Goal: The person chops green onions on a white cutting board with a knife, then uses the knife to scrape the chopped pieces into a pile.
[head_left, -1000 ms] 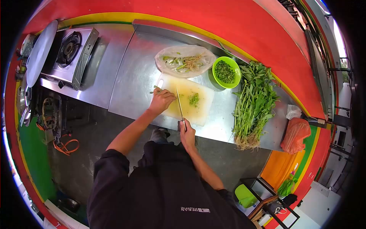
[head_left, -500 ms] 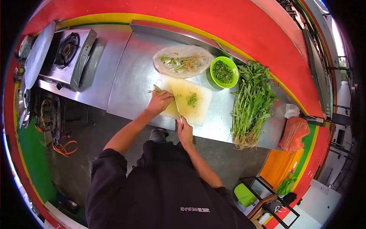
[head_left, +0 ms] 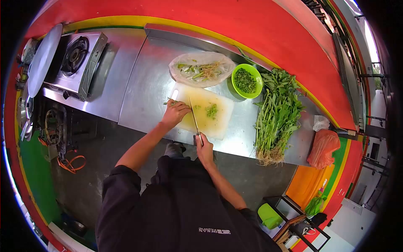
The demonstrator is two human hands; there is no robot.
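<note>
A pale cutting board [head_left: 224,126] lies on the steel counter. At its left side my left hand [head_left: 176,112] is closed on green stems [head_left: 169,102], most of which the fingers hide. My right hand [head_left: 204,148] grips a knife [head_left: 194,118] by its handle, and the blade stands over the board just right of my left fingertips. Chopped green pieces [head_left: 211,111] form a small heap to the right of the blade. Behind the board sits a clear plastic bag [head_left: 181,74] with roots and stems in it. Chopped greens fill a lime-green bowl [head_left: 247,95] beside the bag.
A large bunch of leafy greens with roots [head_left: 277,113] lies to the right. Farther right is an orange plastic bag [head_left: 323,147]. A gas stove [head_left: 79,63] stands at the left end. The red wall [head_left: 210,21] runs along the counter's back.
The green stems at my left hand now show less beyond the fingers. The knife and both hands have barely shifted.
</note>
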